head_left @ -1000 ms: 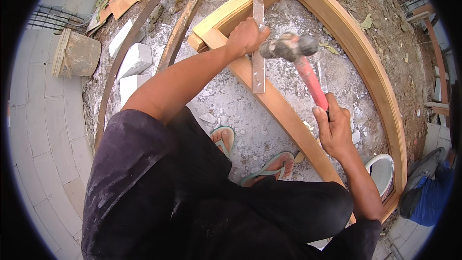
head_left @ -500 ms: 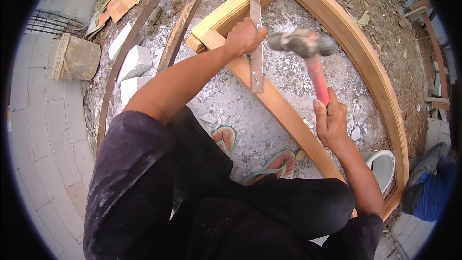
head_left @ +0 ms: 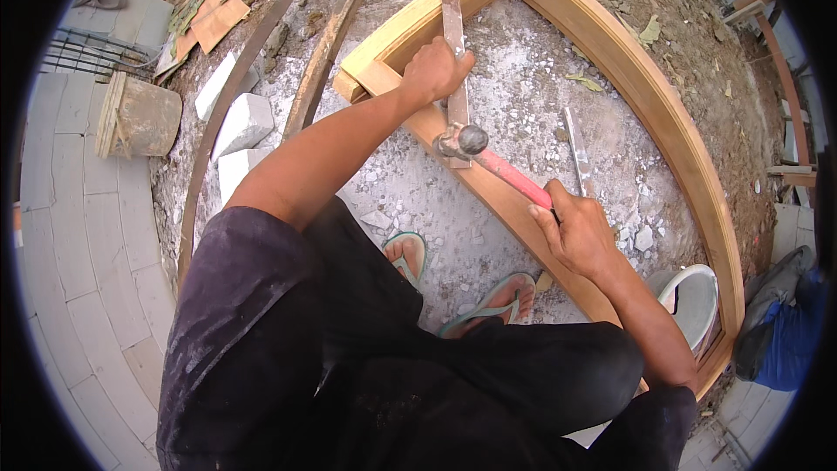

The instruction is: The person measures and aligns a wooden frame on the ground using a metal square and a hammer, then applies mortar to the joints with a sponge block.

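Observation:
A large wooden frame (head_left: 645,70) lies on rubble-strewn ground in front of me, with a board (head_left: 523,214) running along its near side. Across that board and the frame's far rail rests a thin, flat wooden strip (head_left: 451,13). My left hand (head_left: 433,70) is closed on the strip near its middle, inside the corner. In my right hand (head_left: 577,235) I grip the red handle of a hammer (head_left: 516,181). Its metal head is down at the strip's near end, above the board, and hides part of both.
A grey bucket (head_left: 695,301) stands inside the frame's right corner. Another narrow strip (head_left: 575,153) lies on the ground within the frame. To the left are white blocks (head_left: 242,125), long bent-looking planks (head_left: 336,39) and a dirty bucket (head_left: 144,115). My sandalled feet are below the board.
The hammer has swung down and left from its raised position to the strip's near end. My left hand stays on the strip. The narrow loose strip on the ground is now uncovered.

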Tool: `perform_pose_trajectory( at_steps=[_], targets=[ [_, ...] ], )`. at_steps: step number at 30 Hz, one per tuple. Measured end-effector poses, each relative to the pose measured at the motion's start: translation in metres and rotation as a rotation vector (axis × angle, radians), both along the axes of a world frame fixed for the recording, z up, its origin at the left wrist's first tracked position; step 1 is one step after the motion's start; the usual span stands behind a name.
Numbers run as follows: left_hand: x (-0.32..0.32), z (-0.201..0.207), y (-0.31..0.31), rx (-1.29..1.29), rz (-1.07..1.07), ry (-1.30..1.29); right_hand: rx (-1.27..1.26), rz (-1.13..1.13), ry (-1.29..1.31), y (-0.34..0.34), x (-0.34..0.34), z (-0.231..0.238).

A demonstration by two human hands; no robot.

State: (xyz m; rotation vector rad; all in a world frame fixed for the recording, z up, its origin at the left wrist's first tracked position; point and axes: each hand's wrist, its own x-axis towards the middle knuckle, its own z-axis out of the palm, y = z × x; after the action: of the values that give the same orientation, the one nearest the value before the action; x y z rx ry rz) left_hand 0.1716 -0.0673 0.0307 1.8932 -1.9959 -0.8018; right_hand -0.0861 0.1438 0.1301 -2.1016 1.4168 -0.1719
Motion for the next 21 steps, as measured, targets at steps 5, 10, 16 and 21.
perform_pose_trajectory(
  at_steps=[5,10,16,21],
  targets=[
    [-0.003,-0.011,-0.008,-0.016,0.028,0.024,-0.045,-0.079,0.175,-0.019,-0.013,-0.015],
    [-0.007,-0.002,-0.012,0.093,0.048,0.202,-0.117,-0.387,-0.033,0.003,-0.047,-0.027],
    [-0.053,0.002,-0.002,0.285,0.503,0.779,-0.253,-0.81,0.116,0.06,-0.09,-0.083],
    [-0.034,-0.011,-0.007,0.246,0.4,0.734,-0.08,-0.631,-0.256,0.046,-0.072,-0.022]
  ],
)
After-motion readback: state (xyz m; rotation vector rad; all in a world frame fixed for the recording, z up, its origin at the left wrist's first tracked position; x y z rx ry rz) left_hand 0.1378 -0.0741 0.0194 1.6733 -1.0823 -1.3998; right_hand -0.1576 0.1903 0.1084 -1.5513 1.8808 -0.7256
